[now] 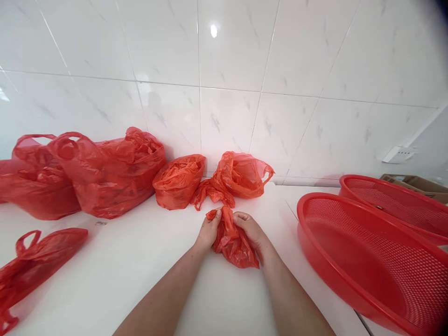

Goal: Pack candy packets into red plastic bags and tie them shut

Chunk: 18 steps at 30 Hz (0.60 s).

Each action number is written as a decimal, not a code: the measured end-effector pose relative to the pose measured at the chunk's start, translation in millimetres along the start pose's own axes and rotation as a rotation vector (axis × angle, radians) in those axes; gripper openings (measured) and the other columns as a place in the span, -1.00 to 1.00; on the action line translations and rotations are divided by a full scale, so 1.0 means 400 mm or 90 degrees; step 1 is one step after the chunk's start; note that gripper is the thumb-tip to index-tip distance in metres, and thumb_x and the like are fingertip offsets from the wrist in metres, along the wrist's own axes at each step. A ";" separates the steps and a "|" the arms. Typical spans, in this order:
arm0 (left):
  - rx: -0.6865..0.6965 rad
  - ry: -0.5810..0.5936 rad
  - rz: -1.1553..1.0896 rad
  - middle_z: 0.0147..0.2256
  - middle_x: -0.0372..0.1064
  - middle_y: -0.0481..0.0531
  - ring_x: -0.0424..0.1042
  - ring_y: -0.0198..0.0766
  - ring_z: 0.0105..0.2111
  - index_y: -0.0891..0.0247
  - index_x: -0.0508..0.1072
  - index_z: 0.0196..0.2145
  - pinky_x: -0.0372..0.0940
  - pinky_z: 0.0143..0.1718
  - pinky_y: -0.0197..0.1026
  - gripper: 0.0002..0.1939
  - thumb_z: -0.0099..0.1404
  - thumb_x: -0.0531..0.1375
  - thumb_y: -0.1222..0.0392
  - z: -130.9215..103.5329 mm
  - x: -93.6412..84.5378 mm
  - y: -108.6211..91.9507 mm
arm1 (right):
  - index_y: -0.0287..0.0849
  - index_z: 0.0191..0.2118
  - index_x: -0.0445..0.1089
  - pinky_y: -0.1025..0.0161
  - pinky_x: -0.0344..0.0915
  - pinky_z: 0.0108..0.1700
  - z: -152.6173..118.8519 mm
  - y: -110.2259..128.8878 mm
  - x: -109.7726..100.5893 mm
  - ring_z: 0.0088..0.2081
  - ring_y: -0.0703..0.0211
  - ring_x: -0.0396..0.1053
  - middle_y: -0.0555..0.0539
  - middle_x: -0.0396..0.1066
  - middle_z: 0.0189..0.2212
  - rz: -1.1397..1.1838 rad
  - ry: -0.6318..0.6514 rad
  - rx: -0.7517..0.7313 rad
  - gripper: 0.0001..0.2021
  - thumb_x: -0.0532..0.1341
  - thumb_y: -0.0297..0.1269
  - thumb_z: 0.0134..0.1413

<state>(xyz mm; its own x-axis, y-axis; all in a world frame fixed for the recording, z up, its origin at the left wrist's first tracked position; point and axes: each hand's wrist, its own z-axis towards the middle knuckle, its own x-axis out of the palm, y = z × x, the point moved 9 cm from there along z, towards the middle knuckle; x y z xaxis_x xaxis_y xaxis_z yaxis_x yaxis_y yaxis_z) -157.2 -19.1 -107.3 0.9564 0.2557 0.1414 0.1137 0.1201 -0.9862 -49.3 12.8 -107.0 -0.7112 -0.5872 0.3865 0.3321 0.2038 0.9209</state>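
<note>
A crumpled red plastic bag [235, 245] hangs between my two hands over the white tabletop. My left hand [209, 229] pinches its upper left edge, thumb on top. My right hand [251, 229] is closed on the bag's right side, its fingers partly hidden behind the plastic. Just beyond my hands lies a loose crumpled red bag [214, 191]. It touches an open-topped red bag [245, 175] against the wall. Left of that stands a rounded red bag [179, 182] stuffed with more red plastic.
Large full red bags [115, 172] line the wall at left, with another red bag [38, 135] beside them. A flatter red bag [52, 256] lies at the left front. Two red mesh baskets [308, 252] occupy the right, near a cardboard box [416, 184] and a wall socket [399, 154].
</note>
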 end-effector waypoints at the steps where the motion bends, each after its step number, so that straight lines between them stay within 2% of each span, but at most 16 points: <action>1: 0.005 0.003 0.003 -0.17 0.47 0.14 0.41 -0.08 -0.13 0.27 0.45 -0.09 0.24 -0.05 -0.09 -0.48 0.20 0.10 -0.18 0.000 0.001 -0.003 | -0.16 -0.33 0.39 0.27 0.28 -0.29 0.000 0.001 0.004 -0.42 0.25 0.36 0.00 0.43 -0.42 -0.009 0.005 0.003 -0.72 0.36 -0.15 -0.19; 4: 0.022 0.033 -0.041 -0.14 0.45 0.16 0.41 -0.09 -0.11 0.28 0.42 -0.05 0.25 -0.05 -0.10 -0.49 0.21 0.11 -0.15 -0.004 0.013 -0.014 | -0.10 -0.19 0.32 0.26 0.31 -0.29 -0.003 0.017 0.009 -0.36 0.22 0.38 0.00 0.44 -0.33 -0.047 -0.003 -0.008 -0.60 0.37 -0.29 -0.25; 7: 0.001 0.080 -0.129 -0.15 0.45 0.15 0.43 -0.14 -0.16 0.26 0.35 0.01 0.29 -0.11 -0.12 -0.49 0.23 0.09 -0.14 -0.014 0.034 -0.013 | -0.11 -0.20 0.31 0.26 0.31 -0.29 -0.006 0.038 0.004 -0.36 0.22 0.37 0.01 0.43 -0.34 -0.114 -0.042 -0.032 -0.60 0.35 -0.36 -0.27; 9: -0.011 0.086 -0.144 -0.17 0.45 0.14 0.44 -0.16 -0.19 0.26 0.35 -0.01 0.30 -0.15 -0.14 -0.49 0.23 0.09 -0.15 -0.021 0.039 -0.013 | -0.14 -0.23 0.33 0.27 0.30 -0.27 -0.005 0.044 -0.003 -0.36 0.23 0.36 0.00 0.43 -0.34 -0.156 -0.071 -0.042 -0.64 0.32 -0.37 -0.27; 13: 0.025 0.075 -0.056 -0.19 0.45 0.12 0.42 -0.18 -0.19 0.27 0.41 -0.09 0.27 -0.11 -0.16 -0.53 0.22 0.10 -0.15 -0.029 0.036 -0.035 | -0.20 -0.39 0.37 0.31 0.23 -0.37 0.002 0.034 -0.038 -0.44 0.25 0.29 0.02 0.40 -0.47 -0.249 -0.171 -0.045 -0.81 0.27 -0.34 -0.27; 15: 0.076 0.120 0.019 -0.18 0.43 0.11 0.39 -0.18 -0.17 0.27 0.44 -0.13 0.23 -0.06 -0.15 -0.58 0.26 0.08 -0.10 -0.036 0.053 -0.060 | -0.20 -0.50 0.33 0.34 0.16 -0.43 0.004 0.029 -0.054 -0.48 0.29 0.22 0.06 0.34 -0.55 -0.265 -0.215 -0.059 -0.90 0.24 -0.32 -0.24; 18: 0.148 0.208 0.125 -0.24 0.38 0.07 0.35 -0.20 -0.21 0.26 0.48 -0.22 0.21 -0.08 -0.16 -0.64 0.29 0.05 -0.04 -0.053 0.087 -0.088 | -0.19 -0.56 0.30 0.35 0.12 -0.43 0.008 0.026 -0.061 -0.50 0.31 0.18 0.09 0.31 -0.57 -0.254 -0.233 -0.074 -0.91 0.22 -0.32 -0.25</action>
<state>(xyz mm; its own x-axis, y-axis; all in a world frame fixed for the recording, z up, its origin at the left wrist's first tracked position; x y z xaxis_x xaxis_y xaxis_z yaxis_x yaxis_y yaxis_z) -122.4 -34.7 -69.4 0.9928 -0.0159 -0.1187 -0.1073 0.3218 -0.9407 -30.6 31.9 -106.6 -0.9581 -0.2858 0.0193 0.0435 -0.0786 0.9960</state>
